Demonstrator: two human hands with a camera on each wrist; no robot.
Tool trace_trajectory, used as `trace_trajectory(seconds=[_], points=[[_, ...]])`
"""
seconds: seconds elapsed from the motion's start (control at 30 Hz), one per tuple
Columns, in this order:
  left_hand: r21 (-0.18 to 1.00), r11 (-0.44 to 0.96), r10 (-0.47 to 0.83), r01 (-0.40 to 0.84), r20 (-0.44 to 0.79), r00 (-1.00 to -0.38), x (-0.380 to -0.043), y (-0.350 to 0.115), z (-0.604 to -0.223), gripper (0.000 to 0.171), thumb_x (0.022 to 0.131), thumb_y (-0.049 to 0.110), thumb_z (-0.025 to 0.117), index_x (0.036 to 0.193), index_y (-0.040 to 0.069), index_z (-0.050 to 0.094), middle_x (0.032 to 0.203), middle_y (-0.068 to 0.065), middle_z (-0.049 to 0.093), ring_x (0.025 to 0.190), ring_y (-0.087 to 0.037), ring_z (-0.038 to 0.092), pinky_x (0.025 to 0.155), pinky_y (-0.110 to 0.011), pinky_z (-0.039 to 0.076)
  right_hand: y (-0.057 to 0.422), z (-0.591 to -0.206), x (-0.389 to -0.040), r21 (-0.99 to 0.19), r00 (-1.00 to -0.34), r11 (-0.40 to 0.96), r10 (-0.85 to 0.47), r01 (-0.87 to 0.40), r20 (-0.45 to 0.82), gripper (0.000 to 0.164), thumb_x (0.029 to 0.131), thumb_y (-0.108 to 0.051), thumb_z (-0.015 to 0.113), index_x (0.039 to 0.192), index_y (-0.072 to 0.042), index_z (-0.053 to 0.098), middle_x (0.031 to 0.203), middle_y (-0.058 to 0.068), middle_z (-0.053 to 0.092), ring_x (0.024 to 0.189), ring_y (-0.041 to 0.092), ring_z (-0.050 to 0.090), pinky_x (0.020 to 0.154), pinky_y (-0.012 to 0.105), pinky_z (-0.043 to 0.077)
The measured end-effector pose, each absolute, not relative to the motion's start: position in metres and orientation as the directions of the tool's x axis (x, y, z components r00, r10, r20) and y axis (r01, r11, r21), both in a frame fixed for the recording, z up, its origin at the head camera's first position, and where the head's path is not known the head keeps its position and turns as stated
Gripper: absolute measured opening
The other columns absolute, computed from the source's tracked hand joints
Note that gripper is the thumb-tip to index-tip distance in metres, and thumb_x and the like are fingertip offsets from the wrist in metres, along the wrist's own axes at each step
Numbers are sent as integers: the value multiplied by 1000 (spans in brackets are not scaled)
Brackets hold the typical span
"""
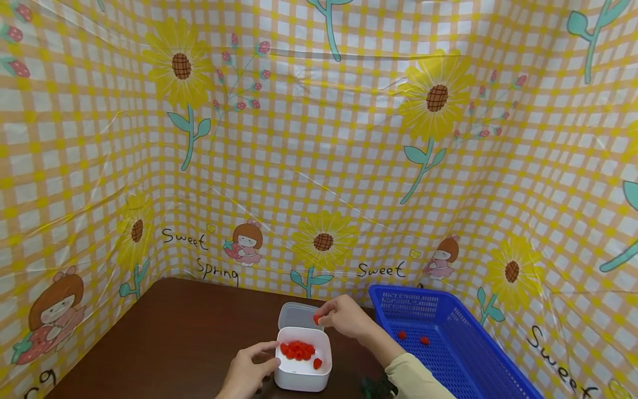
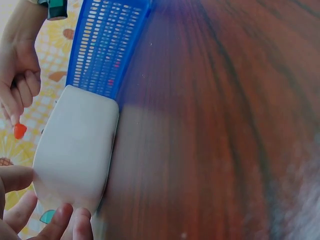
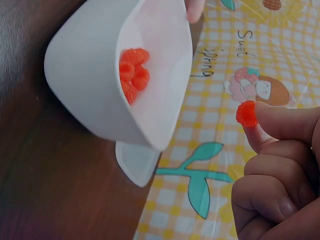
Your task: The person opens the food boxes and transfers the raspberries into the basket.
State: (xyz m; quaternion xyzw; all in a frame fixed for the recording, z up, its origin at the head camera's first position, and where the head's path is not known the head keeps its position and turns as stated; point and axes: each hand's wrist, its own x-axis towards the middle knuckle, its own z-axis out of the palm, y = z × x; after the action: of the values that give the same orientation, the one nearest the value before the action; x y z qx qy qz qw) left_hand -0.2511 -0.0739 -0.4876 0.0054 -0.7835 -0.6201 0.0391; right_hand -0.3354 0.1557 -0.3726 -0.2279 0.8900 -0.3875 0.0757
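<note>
Berry (image 1: 316,320) held above box (image 1: 301,381)
Right hand (image 1: 345,317) pinches it; left hand (image 1: 250,366), fingers spread, touches the box's left side.

From farthest off, the head camera looks forward and down over the white rounded plastic box (image 1: 302,382) and blue perforated plastic basket (image 1: 463,360). Close in, the tipped left-wrist view faces the box's outer wall, sharing the basket with the head view; the near, sideways right-wrist view looks into the box's mouth.
</note>
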Motion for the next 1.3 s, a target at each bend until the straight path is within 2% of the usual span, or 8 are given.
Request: trace_trajectory(seconds=[0.27,0.4,0.6,0.77,0.9,1.07,1.13,1.3], points=[[971,233,-56,57,72,-996,-251,-73,-488,40,87,20,76,124,8,70,97,-7,71,60,-16,62,52,-32,48,177,-360,-338,-707,-917,627,-392,-327,76,12,88,-6,71,97,0,76,79,3,68,70,14,52,69,31,46],[972,230,-57,54,69,-996,-252,-73,-489,40,87,21,77,124,8,70,97,-7,71,61,-17,62,52,-32,48,187,-354,-341,-698,-927,641,-364,-319,89,12,88,-6,71,98,-1,76,88,3,71,74,14,54,71,31,46],[972,231,-61,38,53,-997,-252,-74,-488,40,87,21,77,124,9,71,98,-6,70,59,-16,60,51,-32,48,203,-344,-343,-691,-945,665,-317,-281,79,13,89,-6,70,100,-2,76,78,1,64,77,16,56,72,35,49],[971,233,-59,46,61,-996,-252,-74,-487,40,87,21,77,124,9,71,98,-6,70,59,-16,60,51,-32,48,216,-337,-344,-682,-955,682,-286,-264,84,13,90,-7,70,101,-3,76,97,6,74,90,20,62,78,40,50],[971,234,-59,50,66,-996,-251,-74,-487,40,87,20,77,124,8,70,97,-6,70,60,-16,61,51,-32,48,227,-334,-348,-686,-963,688,-260,-238,73,16,91,-7,70,104,-3,76,88,3,67,72,18,50,65,35,42],[970,237,-59,57,73,-996,-251,-74,-488,40,86,19,77,124,7,70,94,-5,71,61,-17,63,52,-32,49,242,-333,-354,-695,-970,689,-238,-208,54,16,92,-7,68,106,-3,75,94,5,68,54,15,26,52,31,29],[969,240,-59,58,74,-995,-251,-74,-488,40,86,19,77,124,7,70,93,-5,71,62,-18,63,52,-32,49,248,-332,-355,-685,-967,694,-247,-220,61,17,92,-7,68,106,-1,74,104,8,69,55,15,28,54,32,30],[970,238,-63,40,56,-996,-251,-73,-488,40,87,20,77,124,8,70,93,-4,70,62,-17,63,52,-32,49,261,-330,-359,-648,-967,728,-249,-224,55,18,92,-10,68,106,0,74,94,9,62,67,18,41,63,35,36]])
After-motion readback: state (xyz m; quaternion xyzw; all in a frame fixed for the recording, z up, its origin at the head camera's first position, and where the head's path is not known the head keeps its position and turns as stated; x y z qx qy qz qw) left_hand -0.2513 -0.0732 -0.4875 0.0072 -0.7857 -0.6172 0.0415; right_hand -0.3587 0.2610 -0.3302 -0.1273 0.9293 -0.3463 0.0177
